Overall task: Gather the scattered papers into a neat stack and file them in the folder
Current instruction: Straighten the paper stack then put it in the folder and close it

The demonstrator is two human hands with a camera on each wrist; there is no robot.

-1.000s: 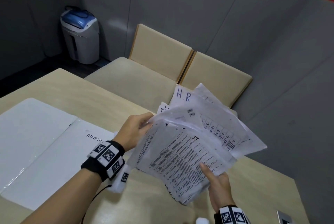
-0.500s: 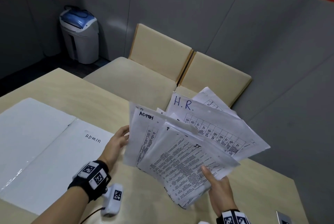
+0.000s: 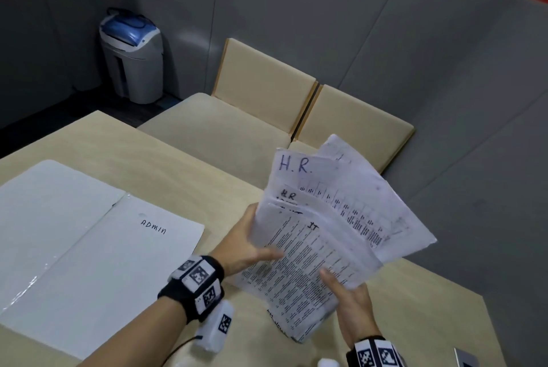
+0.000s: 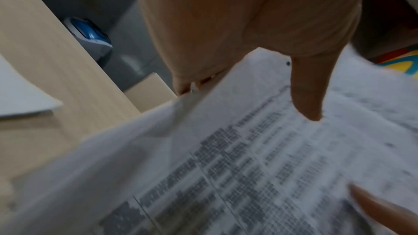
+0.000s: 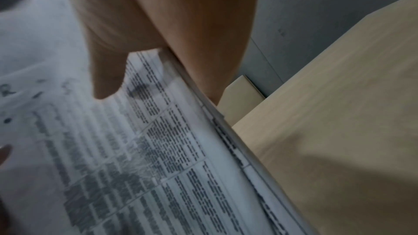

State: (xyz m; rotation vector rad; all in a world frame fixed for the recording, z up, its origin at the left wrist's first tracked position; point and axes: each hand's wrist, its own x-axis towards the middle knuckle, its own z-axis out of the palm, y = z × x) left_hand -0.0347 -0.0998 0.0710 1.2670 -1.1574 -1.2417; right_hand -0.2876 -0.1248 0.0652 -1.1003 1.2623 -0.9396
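Note:
I hold a fanned bundle of printed papers (image 3: 332, 227) above the table's right part; sheets are hand-marked "H.R." and "IT". My left hand (image 3: 247, 243) grips the bundle's left edge, thumb on top of the front sheet, fingers behind. My right hand (image 3: 348, 297) pinches the lower right corner, thumb on the print. The wrist views show the same papers (image 4: 248, 167) (image 5: 140, 158) close up and blurred under each thumb. The open white folder (image 3: 89, 254) lies flat on the table at left, its top sheet marked "ADMIN".
The wooden table (image 3: 415, 307) ends just right of my right wrist. Beige bench seats (image 3: 225, 126) and grey padded walls stand behind it. A grey and blue shredder (image 3: 133, 55) stands on the floor at back left. A small dark device (image 3: 465, 359) lies at the table's lower right.
My left hand drew back from the bundle half a second ago, when an "ADMIN" sheet showed in front. It has returned to grip the left edge; that sheet no longer shows and the fan is tighter.

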